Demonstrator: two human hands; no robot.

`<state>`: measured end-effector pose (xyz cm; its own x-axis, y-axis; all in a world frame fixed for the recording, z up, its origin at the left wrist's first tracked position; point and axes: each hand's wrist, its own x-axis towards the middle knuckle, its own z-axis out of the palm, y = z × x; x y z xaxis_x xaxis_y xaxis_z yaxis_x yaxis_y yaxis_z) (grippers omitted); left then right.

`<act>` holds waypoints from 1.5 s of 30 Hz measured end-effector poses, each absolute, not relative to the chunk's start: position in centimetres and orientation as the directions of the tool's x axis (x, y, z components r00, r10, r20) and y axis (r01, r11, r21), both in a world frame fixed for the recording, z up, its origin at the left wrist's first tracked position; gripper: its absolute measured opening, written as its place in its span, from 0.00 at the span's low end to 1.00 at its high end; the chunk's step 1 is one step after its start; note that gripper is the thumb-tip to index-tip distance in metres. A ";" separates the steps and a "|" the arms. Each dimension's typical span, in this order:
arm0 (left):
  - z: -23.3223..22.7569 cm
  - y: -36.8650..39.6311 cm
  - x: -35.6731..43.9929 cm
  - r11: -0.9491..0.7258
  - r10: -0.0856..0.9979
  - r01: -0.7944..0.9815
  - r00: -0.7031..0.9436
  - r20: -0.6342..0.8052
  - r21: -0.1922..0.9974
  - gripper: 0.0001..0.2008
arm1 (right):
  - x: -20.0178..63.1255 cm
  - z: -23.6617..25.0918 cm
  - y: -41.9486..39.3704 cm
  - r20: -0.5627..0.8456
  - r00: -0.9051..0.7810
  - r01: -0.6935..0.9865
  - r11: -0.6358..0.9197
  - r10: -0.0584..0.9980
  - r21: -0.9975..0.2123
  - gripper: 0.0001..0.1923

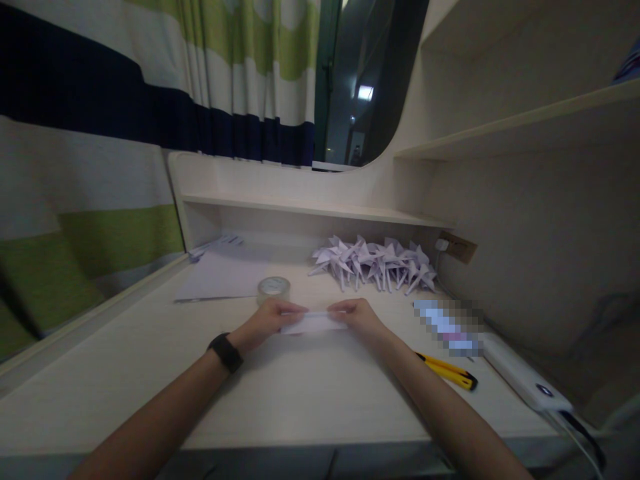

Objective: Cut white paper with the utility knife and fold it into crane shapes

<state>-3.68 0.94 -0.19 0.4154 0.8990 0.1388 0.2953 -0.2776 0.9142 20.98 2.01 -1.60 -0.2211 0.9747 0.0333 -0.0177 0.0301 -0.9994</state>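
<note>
Your left hand and right hand pinch a folded white paper strip on the desk, just in front of the tape roll; paper cranes pile right of it

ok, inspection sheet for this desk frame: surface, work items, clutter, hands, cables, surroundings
Surface: pale wood desk.
Work items: folded white paper strip, flat on the desk.
Clutter: tape roll, pile of folded paper cranes, yellow utility knife, loose sheets, white power bank.
Hands: left hand and right hand each pinch one end of the strip.
Cables: cable leaves the power bank.
Surroundings: striped curtain, wall shelves.
</note>
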 end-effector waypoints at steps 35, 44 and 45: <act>0.4 0.6 -3.4 -0.331 0.899 0.305 0.388 0.201 0.893 0.22 | 21.1 -2.0 2.2 0.043 -0.210 -0.089 0.025 0.977 -0.996 0.21; 0.0 0.8 -3.3 -0.224 0.901 0.172 0.412 0.137 0.959 0.25 | 21.4 -2.0 2.6 0.048 -0.260 -0.112 0.019 0.964 -0.993 0.22; 0.0 0.7 -3.3 -0.207 0.905 0.141 0.404 0.134 0.968 0.25 | 21.4 -2.0 2.6 0.045 -0.260 -0.119 0.015 0.964 -0.993 0.22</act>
<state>-3.30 0.73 0.01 0.4044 0.9047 0.1340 0.1414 -0.2065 0.9682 21.43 2.58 -2.04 -0.2604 0.9644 0.0454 -0.1187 0.0147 -0.9928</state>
